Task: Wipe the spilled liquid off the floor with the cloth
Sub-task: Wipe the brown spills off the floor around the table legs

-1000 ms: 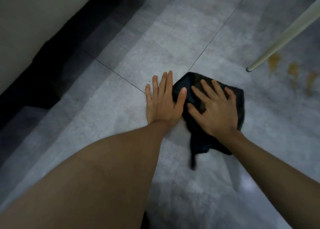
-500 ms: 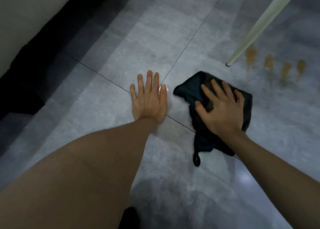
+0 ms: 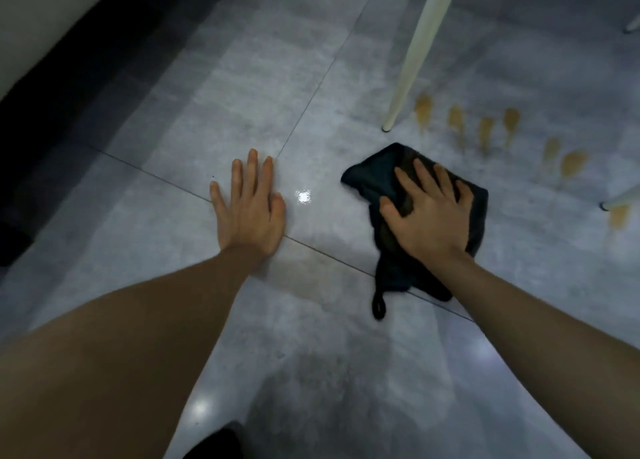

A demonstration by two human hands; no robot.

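A dark cloth (image 3: 379, 178) with a small hanging loop lies bunched on the grey tiled floor (image 3: 207, 112). My right hand (image 3: 429, 212) presses flat on top of it, fingers spread. Beyond the cloth, to the right, a row of several brownish spilled drops (image 3: 485, 132) marks the floor, apart from the cloth. My left hand (image 3: 251, 205) rests flat on the bare tile to the left, fingers together, holding nothing.
A white furniture leg (image 3: 412, 67) stands just beyond the cloth, next to the drops. Another white leg tip (image 3: 620, 198) shows at the right edge, a third (image 3: 632, 25) at top right. A pale wall with a dark base (image 3: 69, 77) runs along the left.
My right hand has slid the cloth to the right, away from my left hand and closer to the brown drops. My left hand no longer touches the cloth.
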